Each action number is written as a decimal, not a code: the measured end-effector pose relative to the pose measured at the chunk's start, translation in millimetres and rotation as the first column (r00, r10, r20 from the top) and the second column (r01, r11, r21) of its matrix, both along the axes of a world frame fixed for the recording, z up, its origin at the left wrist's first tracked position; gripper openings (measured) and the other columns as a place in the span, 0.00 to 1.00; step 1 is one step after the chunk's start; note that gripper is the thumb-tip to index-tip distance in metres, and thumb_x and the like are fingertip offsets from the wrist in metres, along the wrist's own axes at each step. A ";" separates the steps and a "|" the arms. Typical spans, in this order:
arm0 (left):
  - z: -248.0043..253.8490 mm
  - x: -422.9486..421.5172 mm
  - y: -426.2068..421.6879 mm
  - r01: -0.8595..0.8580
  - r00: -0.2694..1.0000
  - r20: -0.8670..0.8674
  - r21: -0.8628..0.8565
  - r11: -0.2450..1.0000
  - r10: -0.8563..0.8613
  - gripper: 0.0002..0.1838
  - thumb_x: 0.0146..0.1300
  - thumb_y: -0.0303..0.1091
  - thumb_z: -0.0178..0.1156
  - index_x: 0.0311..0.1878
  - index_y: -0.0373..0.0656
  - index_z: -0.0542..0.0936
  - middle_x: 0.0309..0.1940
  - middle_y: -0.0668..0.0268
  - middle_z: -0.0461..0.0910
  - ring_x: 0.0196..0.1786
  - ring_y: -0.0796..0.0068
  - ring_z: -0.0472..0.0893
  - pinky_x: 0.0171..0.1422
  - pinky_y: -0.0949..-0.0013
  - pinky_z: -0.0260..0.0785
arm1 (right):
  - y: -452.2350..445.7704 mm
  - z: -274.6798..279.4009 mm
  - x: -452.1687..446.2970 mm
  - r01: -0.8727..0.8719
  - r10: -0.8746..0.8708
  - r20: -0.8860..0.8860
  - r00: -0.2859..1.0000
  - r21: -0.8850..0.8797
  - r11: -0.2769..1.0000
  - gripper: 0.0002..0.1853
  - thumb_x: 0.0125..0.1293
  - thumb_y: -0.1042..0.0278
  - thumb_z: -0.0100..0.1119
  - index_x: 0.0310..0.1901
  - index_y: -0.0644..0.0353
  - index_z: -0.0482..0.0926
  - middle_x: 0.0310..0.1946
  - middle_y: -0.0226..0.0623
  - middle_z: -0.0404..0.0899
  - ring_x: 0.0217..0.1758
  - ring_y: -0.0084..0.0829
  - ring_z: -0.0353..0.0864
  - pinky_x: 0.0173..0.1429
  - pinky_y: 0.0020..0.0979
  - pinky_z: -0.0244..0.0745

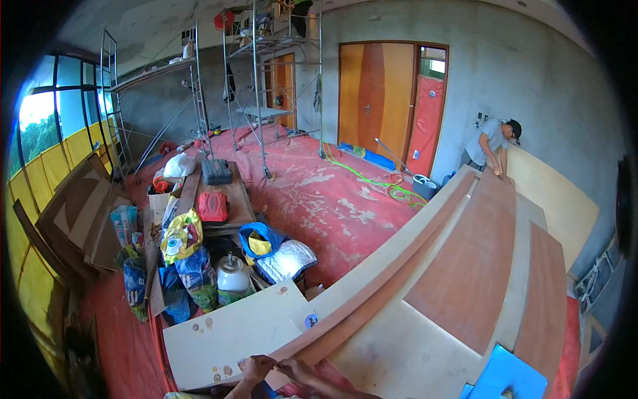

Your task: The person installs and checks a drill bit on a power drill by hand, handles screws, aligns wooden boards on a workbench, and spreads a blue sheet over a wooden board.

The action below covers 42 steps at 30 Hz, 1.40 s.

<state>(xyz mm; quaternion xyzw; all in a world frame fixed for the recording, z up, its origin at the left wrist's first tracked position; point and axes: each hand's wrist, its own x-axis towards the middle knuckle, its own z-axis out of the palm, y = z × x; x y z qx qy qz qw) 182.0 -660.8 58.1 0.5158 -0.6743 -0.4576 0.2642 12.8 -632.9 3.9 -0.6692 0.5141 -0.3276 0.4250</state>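
My left hand (256, 368) is closed at the bottom of the view, its fingertips pinched at the near end of a long reddish-brown wood veneer strip (372, 282). Close beside it, my right hand (296, 371) is also closed at that end, and the fingertips of both hands nearly meet. The strip runs away from me to the upper right along the edge of a pale plywood worktop (392, 346). On the worktop lie a wide brown veneer sheet (465, 279) and a narrower one (545, 299). A blue flat object (506, 376) rests at the near right.
A co-worker (488, 143) leans over the worktop's far end. Left of me stand a stained white board (232, 329), bags (183, 236), a white tank (232, 272) and a red case (212, 207). Scaffolding (258, 100), a green hose (372, 178) and a bucket (424, 186) are farther back.
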 end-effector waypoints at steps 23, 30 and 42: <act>-22.9 35.6 -10.2 -0.145 0.979 -0.108 0.215 0.966 0.171 0.10 0.58 0.34 0.63 0.35 0.34 0.83 0.27 0.62 0.83 0.29 0.78 0.81 0.35 0.74 0.74 | -8.0 1.2 25.4 -0.035 0.031 -0.028 0.999 -0.139 0.990 0.13 0.63 0.61 0.56 0.46 0.57 0.78 0.35 0.43 0.81 0.36 0.40 0.82 0.39 0.36 0.76; -43.5 44.4 -7.9 -0.151 0.960 -0.183 0.297 0.943 0.211 0.09 0.57 0.31 0.64 0.34 0.33 0.82 0.27 0.62 0.83 0.29 0.75 0.81 0.36 0.73 0.75 | -0.1 4.2 20.2 -0.033 0.037 0.026 0.999 -0.160 0.987 0.12 0.63 0.65 0.57 0.46 0.60 0.79 0.39 0.44 0.81 0.41 0.40 0.82 0.43 0.34 0.76; -89.5 42.7 -10.8 0.061 0.609 -0.683 0.548 0.834 0.404 0.19 0.61 0.39 0.48 0.36 0.29 0.78 0.34 0.50 0.81 0.35 0.60 0.81 0.41 0.64 0.74 | 19.2 -6.4 13.4 0.050 -0.039 0.074 0.997 -0.147 0.988 0.09 0.61 0.73 0.50 0.43 0.60 0.75 0.27 0.39 0.77 0.28 0.33 0.78 0.34 0.32 0.72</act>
